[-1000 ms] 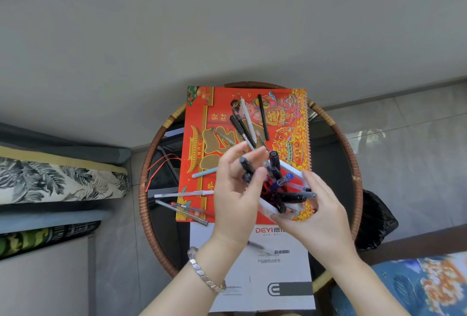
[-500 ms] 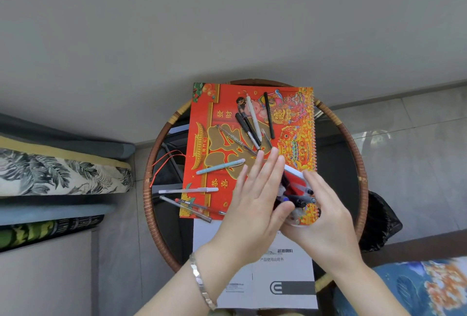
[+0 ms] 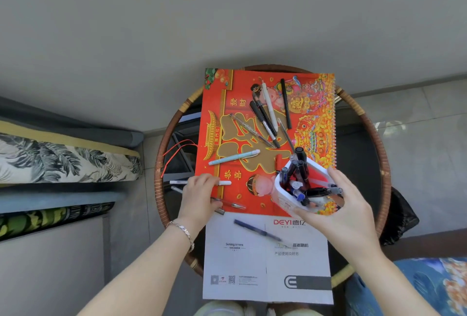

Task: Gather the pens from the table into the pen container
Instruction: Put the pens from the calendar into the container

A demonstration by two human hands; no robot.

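Over on the left, a patterned cushion (image 3: 63, 161) lying beside the round rattan-rimmed table (image 3: 161, 164). At the table's left edge, the left hand (image 3: 199, 197) down low, fingers curled over a white pen (image 3: 223, 182) and a couple of thin pens (image 3: 233, 205) by the red calendar's near-left corner; cannot tell whether any pen is actually pinched. On the wrist, a silver bracelet (image 3: 184, 232). Further in, the red calendar (image 3: 219, 113) spread flat, a pale blue pen (image 3: 233, 157) lying slantwise across its middle. At the far end, a loose cluster of black and white pens (image 3: 269, 113), some crossing one another. Nearer, a white instruction booklet (image 3: 252, 265) with one dark blue pen (image 3: 255, 230) resting on it. Then to the right: the white pen container (image 3: 285, 194) tilted, raised above the calendar's near-right corner, crammed with dark pens, caps poking out. Wrapped around it from the near side, the right hand (image 3: 346, 214), fingers clasped on the container's wall.
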